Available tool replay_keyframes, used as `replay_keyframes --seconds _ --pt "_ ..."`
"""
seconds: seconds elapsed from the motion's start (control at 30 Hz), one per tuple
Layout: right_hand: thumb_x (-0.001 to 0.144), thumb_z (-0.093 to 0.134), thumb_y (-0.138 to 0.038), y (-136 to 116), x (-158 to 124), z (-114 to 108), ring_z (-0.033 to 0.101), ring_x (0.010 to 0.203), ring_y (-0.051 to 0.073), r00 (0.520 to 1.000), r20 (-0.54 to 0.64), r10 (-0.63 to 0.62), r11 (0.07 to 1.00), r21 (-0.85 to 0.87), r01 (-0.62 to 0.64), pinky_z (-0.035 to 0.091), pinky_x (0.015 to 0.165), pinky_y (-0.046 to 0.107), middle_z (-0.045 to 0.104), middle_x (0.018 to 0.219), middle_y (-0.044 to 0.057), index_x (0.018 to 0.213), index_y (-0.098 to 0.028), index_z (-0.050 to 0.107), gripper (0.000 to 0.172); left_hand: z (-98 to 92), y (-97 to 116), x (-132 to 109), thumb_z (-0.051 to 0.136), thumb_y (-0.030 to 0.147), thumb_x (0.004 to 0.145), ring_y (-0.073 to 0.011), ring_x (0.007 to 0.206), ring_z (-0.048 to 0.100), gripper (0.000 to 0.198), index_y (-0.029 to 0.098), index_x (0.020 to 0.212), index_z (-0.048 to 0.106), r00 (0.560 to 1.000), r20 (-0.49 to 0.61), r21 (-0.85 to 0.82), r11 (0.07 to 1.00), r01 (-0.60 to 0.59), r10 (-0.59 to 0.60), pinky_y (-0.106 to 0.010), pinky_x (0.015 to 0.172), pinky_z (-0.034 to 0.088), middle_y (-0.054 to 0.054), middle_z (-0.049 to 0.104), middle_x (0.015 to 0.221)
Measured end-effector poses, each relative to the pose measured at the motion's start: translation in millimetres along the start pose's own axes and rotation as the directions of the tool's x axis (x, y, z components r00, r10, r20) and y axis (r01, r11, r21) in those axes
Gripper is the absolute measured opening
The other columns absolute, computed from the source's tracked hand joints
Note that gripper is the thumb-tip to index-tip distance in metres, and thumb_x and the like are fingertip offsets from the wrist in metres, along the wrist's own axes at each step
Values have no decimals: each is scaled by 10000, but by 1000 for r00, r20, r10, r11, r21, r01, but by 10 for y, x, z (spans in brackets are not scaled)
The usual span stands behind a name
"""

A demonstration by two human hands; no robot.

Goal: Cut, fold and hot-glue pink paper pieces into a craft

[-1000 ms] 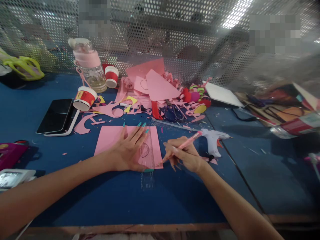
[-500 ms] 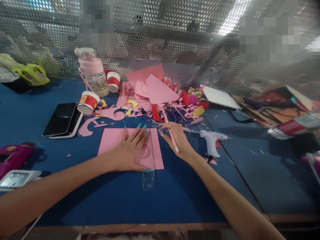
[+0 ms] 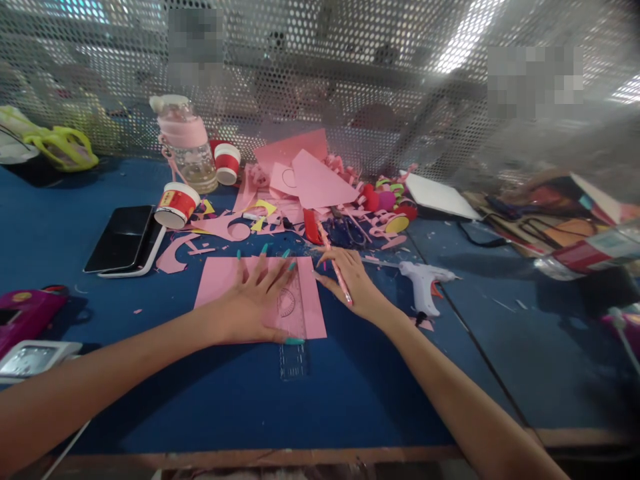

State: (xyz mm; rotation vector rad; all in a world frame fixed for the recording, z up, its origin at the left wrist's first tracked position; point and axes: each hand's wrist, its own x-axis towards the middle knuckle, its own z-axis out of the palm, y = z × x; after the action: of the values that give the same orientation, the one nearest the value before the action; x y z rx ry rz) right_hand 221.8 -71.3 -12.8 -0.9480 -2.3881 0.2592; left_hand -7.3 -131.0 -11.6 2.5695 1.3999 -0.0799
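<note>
The rectangular pink paper sheet (image 3: pixel 220 280) lies whole on the blue worktop (image 3: pixel 350 387), the left hand (image 3: pixel 255 300) spread flat pinning a clear plastic ruler (image 3: pixel 293 333) to it, the right hand (image 3: pixel 350 283) gripping a slim pink pencil (image 3: pixel 340 280) beside its edge; no line shows, so marking seems barely begun.

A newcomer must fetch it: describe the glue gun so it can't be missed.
On the blue table, look just right of the right hand, which holds a pencil. The glue gun lies there on its side, nozzle pointing right. It is the only white, pistol-shaped thing, with an orange-red trigger, among pink paper scraps.
</note>
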Motion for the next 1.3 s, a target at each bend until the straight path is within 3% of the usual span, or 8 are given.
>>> replay_keyframes --seconds 0.1,0.2,0.33,0.43,0.53,0.77,0.93,1.3 --pt "892 460 -208 -26 24 -28 546 1030 230 996 -76 42 998 48 -38 393 902 434 602 1057 81 970 -233 462 82 13 21 10 270 853 649 -491 1323 -116 1113 150 1446 -63 1000 -9 1 1000 3 -3 -718 966 -35 -125 -62 1521" --pt "889 454 -235 -53 29 -30 584 948 214 974 -108 200 962 212 -174 453 842 415 595 1060 79 969 -231 470 81 13 38 15 243 855 653 -492 1318 -136 1108 131 1453 -12 1000 -26 6 1000 -1 2 -717 969 -5 -146 -28 1522" --pt "869 495 -328 -95 20 19 630 819 168 908 5 418 775 519 -360 524 778 384 581 1105 55 984 -246 468 144 25 28 10 216 850 664 -487 1323 -130 1088 115 1455 82 999 -47 17 1000 -21 22 -721 969 -7 -164 49 1519" --pt "831 543 -369 -148 16 49 644 796 145 876 71 477 626 672 -395 545 791 387 539 1175 40 976 -260 450 204 43 11 5 204 850 665 -494 1324 -109 1087 115 1455 78 997 -64 11 999 -34 34 -728 961 -9 -167 30 1519" --pt "773 616 -363 -203 14 58 652 778 138 861 100 498 551 730 -404 559 778 377 530 1149 31 960 -261 425 286 60 9 2 207 848 667 -488 1325 -113 1083 129 1456 27 996 -84 6 999 -34 34 -729 959 -7 -164 33 1519" --pt "679 706 -319 -254 18 62 642 740 136 880 51 472 652 651 -388 579 695 328 513 1108 48 919 -239 422 380 42 32 0 232 850 662 -457 1342 -101 1083 150 1457 5 995 -101 -10 1000 -11 10 -689 997 -5 -153 75 1519" --pt "670 712 -342 -241 21 43 639 712 139 872 32 489 665 633 -396 578 656 326 531 1084 60 915 -231 421 396 -15 33 9 222 852 661 -440 1356 -47 1101 116 1453 13 999 -35 -26 1000 -14 13 -689 995 -42 -173 32 1513" --pt "705 687 -327 -145 26 48 640 773 162 894 -34 447 733 587 -344 573 708 364 546 1014 46 940 -240 432 356 -73 44 25 262 843 667 -431 1359 -47 1093 135 1452 -19 1000 8 -54 998 -11 12 -677 1002 -62 -146 -45 1509"
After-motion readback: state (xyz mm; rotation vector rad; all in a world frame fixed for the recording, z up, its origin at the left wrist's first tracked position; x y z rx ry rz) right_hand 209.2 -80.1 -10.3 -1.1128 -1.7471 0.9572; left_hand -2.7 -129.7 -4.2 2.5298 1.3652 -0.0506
